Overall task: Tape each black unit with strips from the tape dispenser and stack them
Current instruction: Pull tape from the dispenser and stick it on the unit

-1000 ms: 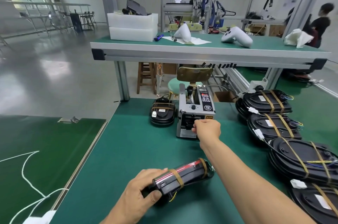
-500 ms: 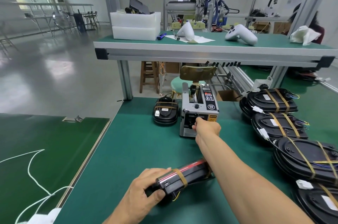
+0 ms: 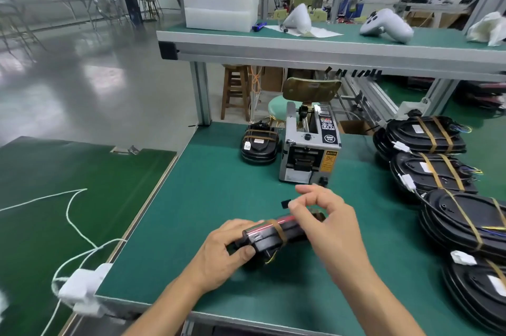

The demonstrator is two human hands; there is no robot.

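A black unit [image 3: 269, 237] with a red stripe and one brown tape band lies on its edge on the green table [image 3: 208, 198]. My left hand [image 3: 219, 256] grips its near end. My right hand [image 3: 325, 215] hovers over the unit's far end and pinches a short dark tape strip [image 3: 285, 203] between thumb and fingers. The grey tape dispenser [image 3: 309, 149] stands behind, apart from both hands. Another taped black unit [image 3: 258, 145] sits left of the dispenser. Stacks of taped units [image 3: 427, 138] line the right side.
A raised green shelf [image 3: 342, 42] crosses the back, carrying white foam boxes [image 3: 219, 8] and white shells. A white cable and plug [image 3: 82, 287] hang at the table's left front corner. A lower green table [image 3: 54, 185] lies to the left.
My right hand has pulled back from the dispenser's mouth toward me, carrying a tape strip, and is now over the unit. My left hand kept its grip on the unit.
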